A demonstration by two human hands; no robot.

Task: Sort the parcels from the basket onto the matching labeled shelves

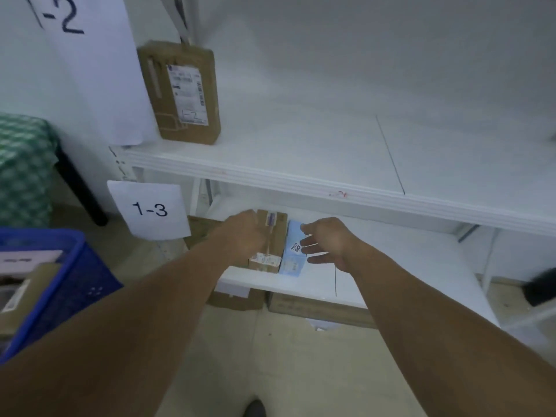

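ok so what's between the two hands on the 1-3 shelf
Head view: a brown cardboard box and a light blue box, side by side, between the left hand and the right hand.

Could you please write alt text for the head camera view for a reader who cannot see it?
A person's left hand rests on a brown parcel and the open right hand touches a light blue parcel beside it, on the shelf labelled 1-3. Above, a parcel marked 1-2; lower left, a blue basket.

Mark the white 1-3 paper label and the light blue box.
white 1-3 paper label (149, 209): head view, printed digits.
light blue box (291, 236): head view, top face.
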